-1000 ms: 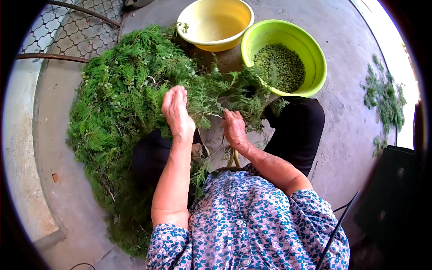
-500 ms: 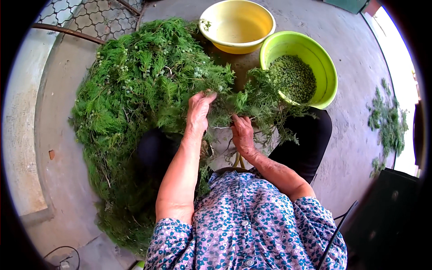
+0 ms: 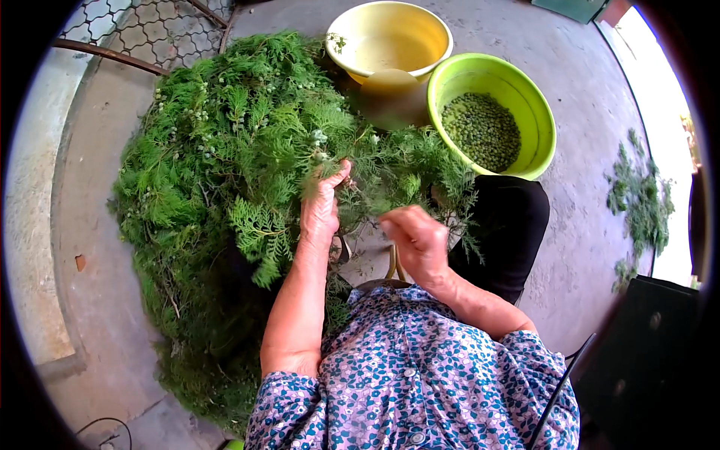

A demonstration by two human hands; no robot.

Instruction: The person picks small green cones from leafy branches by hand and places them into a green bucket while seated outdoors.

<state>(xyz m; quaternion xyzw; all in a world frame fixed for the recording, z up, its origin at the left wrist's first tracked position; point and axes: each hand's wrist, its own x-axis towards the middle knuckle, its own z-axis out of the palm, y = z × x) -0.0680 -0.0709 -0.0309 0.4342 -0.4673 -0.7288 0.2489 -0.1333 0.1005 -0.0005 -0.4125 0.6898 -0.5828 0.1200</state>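
We are picking the small green seeds off a sprig taken from the big pile of green branches (image 3: 225, 172) on our left. Our left hand (image 3: 321, 214) is closed narrow on the sprig (image 3: 375, 176), holding it up. Our right hand (image 3: 417, 240) is blurred, so we cannot tell its state. We judge the next move needs fingers pinching seeds without leaves. Far right, the green bowl (image 3: 536, 120) keeps the seeds (image 3: 481, 131), beside a yellow bowl (image 3: 420, 30); foliage over our lap crowds the way

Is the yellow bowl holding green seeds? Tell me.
No. The yellow bowl looks empty of seeds; the small green seeds lie in the green bowl beside it.
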